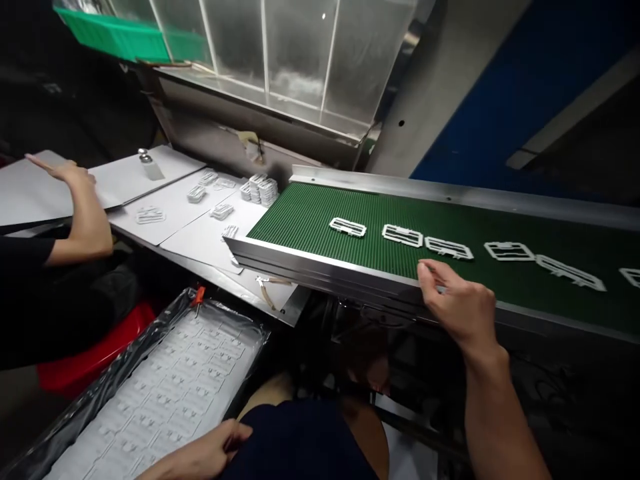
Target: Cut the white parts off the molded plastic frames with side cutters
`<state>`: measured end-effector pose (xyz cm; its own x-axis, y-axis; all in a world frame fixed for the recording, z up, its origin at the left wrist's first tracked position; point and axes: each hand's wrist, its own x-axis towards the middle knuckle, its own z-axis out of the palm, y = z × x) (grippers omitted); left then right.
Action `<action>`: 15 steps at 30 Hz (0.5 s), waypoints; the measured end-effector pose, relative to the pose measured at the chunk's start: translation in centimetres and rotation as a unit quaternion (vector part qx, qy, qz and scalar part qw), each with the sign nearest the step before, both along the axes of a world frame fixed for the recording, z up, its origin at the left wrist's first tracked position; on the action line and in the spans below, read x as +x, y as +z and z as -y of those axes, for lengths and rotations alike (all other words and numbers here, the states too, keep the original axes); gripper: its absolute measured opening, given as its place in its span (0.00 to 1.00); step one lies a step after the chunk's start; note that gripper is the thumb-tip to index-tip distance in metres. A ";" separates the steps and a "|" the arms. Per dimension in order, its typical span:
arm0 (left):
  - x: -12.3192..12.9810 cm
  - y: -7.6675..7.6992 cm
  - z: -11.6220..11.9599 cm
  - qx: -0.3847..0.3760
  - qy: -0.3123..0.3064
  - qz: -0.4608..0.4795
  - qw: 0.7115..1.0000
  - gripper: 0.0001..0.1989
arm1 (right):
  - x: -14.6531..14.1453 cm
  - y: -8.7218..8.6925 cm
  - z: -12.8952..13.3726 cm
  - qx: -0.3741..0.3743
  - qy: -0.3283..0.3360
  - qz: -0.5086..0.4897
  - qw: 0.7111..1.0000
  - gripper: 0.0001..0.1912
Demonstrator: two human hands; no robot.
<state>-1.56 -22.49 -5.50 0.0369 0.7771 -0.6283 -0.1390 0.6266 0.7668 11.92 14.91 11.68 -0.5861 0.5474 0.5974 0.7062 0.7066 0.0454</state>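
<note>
Right hand: the right hand (457,307) sits at the near side of the belt, its fingers (425,270) half curled, tips on the steel rim (320,270). Cannot tell if they pinch anything.
Left hand: the left hand (210,450) is low at the tray's edge, fingers loosely open, nothing in them.
Belt: white plastic frames (347,227) lie flat in one row on the green belt (300,213), apparently spaced to stay untangled.
Belt end: a stack of frames (260,189) and loose frames (221,211) rest on white sheets (200,230), likely grouped for easy reach.
Tray: white parts (160,393) fill a tray wrapped in black plastic (107,360).
Co-worker: another person's hand (65,172) lies flat on a white board (35,190), near a small bottle (153,165).
</note>
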 end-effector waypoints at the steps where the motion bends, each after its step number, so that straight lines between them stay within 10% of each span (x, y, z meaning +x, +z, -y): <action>1: -0.3 -0.4 -0.1 0.012 0.007 -0.007 1.000 0.13 | 0.0 -0.1 0.0 0.013 -0.005 -0.002 1.000 0.14; 7: -3.9 -2.3 -1.4 0.035 0.155 -0.192 0.968 0.15 | 0.0 -0.9 -0.5 0.051 0.019 -0.056 0.997 0.13; 15: 0.5 -5.7 -6.2 0.051 0.045 -0.218 0.974 0.08 | -0.4 -1.3 -0.7 0.070 0.059 -0.111 0.990 0.11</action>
<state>-1.10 -16.27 -11.24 -0.2876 0.8243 -0.4877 0.1625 0.5438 0.8233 11.53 15.57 10.42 -0.4871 0.3850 0.7839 0.6224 0.7827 0.0024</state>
